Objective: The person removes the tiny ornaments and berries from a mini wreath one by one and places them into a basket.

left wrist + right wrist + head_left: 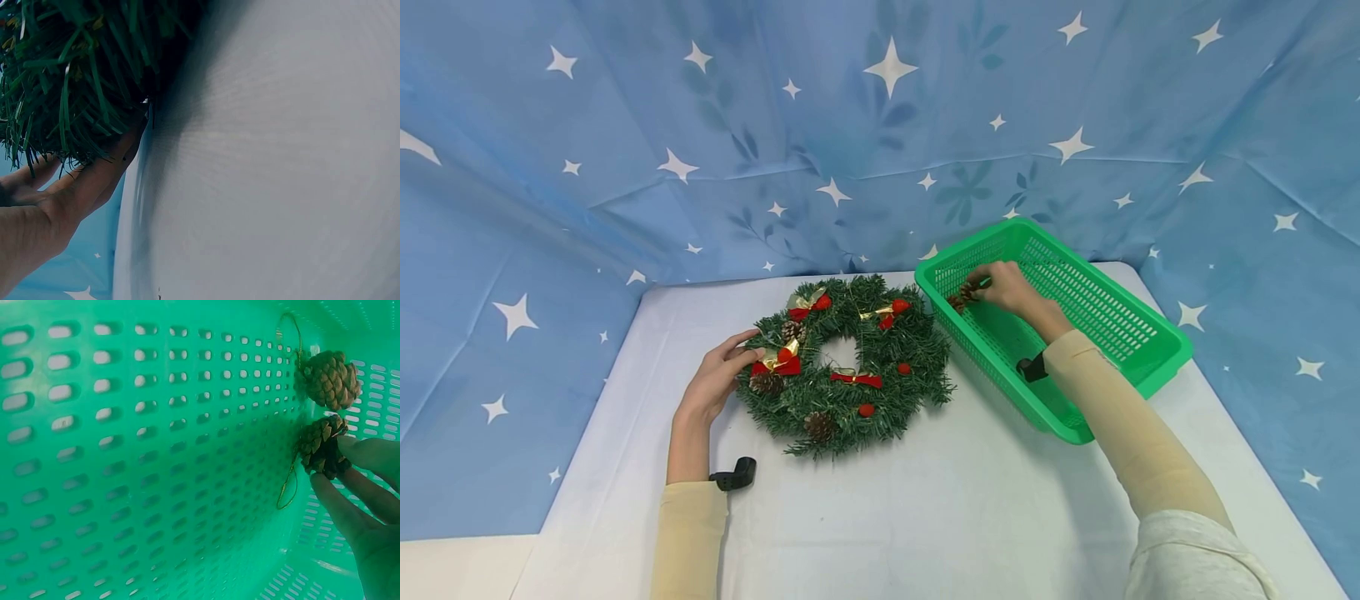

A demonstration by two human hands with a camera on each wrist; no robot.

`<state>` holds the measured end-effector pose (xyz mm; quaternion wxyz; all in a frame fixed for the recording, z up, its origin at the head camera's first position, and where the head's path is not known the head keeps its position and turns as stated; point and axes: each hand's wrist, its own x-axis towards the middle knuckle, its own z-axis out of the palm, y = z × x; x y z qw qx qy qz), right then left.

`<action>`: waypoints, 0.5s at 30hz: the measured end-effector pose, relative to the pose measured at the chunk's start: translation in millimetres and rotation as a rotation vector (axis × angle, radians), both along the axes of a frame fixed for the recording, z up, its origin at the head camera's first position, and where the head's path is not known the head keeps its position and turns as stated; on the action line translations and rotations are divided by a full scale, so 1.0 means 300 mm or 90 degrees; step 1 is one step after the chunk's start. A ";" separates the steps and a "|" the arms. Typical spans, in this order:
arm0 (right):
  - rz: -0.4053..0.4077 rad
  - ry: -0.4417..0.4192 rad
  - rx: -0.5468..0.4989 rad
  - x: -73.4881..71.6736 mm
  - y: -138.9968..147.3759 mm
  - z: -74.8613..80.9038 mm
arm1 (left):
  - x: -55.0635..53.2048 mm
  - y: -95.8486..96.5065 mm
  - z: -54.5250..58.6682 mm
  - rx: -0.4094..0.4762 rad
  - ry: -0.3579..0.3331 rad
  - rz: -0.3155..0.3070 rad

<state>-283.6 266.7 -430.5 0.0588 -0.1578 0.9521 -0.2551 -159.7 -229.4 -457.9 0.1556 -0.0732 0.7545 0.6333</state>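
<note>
A green artificial wreath (925, 358) with red and gold bows, red berries and pine cones lies on the white table. My left hand (715, 379) grips its left edge, thumb on top; in the left wrist view, the fingers (103, 178) reach under the green needles. Inside the green basket (1082, 287), my right hand (1011, 292) pinches a brown pine cone (322, 444) between thumb and fingertips. A gold string loop (287, 494) trails from this cone. A second pine cone (332, 381), with its own gold loop, lies right beside it at the basket's end.
The basket stands at an angle to the right of the wreath, its left corner close to the needles. Its walls are slotted. A blue curtain (850, 208) with white stars surrounds the back and sides of the white table (880, 525).
</note>
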 end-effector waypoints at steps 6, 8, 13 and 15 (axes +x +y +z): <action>-0.001 0.001 0.000 0.003 -0.004 0.004 | -0.002 0.000 0.002 0.007 -0.001 0.001; -0.003 0.000 0.000 0.004 -0.007 0.005 | -0.002 -0.001 0.002 0.007 -0.002 0.002; -0.002 -0.002 0.006 0.003 -0.007 0.006 | -0.002 -0.001 0.001 0.006 -0.004 0.005; -0.001 0.000 0.007 0.004 -0.007 0.008 | -0.002 -0.002 0.002 0.006 -0.004 0.006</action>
